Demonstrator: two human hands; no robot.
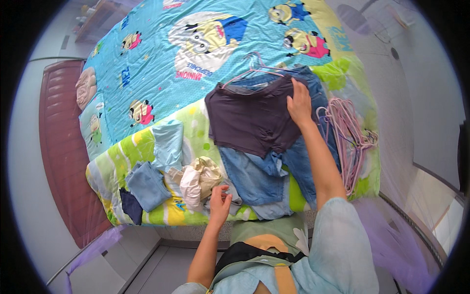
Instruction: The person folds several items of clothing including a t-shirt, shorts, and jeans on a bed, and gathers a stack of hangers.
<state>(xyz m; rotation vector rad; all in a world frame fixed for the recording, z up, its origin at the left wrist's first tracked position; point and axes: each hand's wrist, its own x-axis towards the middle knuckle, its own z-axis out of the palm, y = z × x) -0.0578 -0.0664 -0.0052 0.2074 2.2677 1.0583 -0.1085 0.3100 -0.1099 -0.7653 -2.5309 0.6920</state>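
Observation:
Dark purple-grey shorts (253, 117) lie spread over blue denim garments (253, 183) on the bed. A pink clothes hanger (238, 78) pokes out at their waistband, with another hanger behind it. My right hand (300, 101) rests on the upper right edge of the shorts; whether its fingers pinch the cloth cannot be told. Near a crumpled cream and pale pink garment (196, 180), my left hand (220, 202) hovers over or beside a grey cloth (235, 200), fingers apart and holding nothing. A pile of pink and purple hangers (347, 147) lies right of the denim.
Folded light blue cloth (168, 145), folded blue denim (147, 185) and a dark navy cloth (131, 205) lie on the green patterned quilt (198, 126) at the left. Beyond is a blue cartoon-print bedspread (154, 73). Purple netting (396, 246) hangs by the right bed corner.

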